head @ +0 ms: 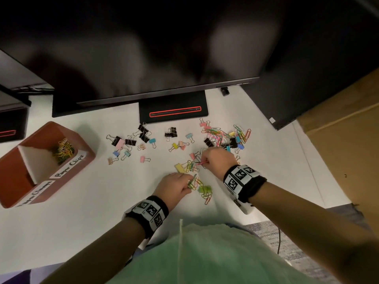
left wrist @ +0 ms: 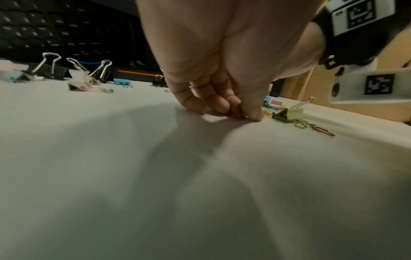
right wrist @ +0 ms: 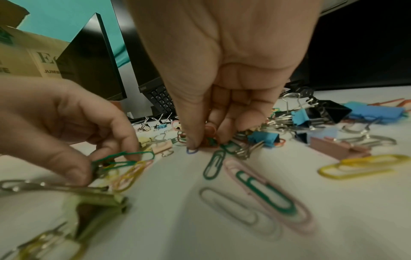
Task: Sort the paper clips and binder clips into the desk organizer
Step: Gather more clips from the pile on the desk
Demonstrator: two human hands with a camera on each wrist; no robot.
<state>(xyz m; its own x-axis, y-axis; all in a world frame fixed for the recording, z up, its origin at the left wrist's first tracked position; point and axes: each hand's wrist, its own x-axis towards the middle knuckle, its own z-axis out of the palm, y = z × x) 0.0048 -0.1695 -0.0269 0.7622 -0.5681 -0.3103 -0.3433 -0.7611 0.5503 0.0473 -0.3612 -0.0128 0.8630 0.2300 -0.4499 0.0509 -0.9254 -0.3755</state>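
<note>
Head view: on the white desk the left hand pinched a small bunch of paper clips, its fingers curled round them, just beside a green binder clip. The right hand pinched a red paper clip at the edge of a loose cluster of clips beside a yellow binder clip. A denser pile of mixed clips lay behind the right hand, and black and pastel binder clips were scattered to the left. The desk organizer stood well apart at far left; its compartment labelled "Paper Clips" held coloured paper clips, and what the other held could not be told.

Left wrist view: the left hand had thumb and fingertips pressed together on small clips at the desk surface, near the green binder clip.

Right wrist view: the right hand had thumb and fingers closed on red and green clips, while the left hand held green and yellow paper clips. Loose paper clips lay in front.
</note>
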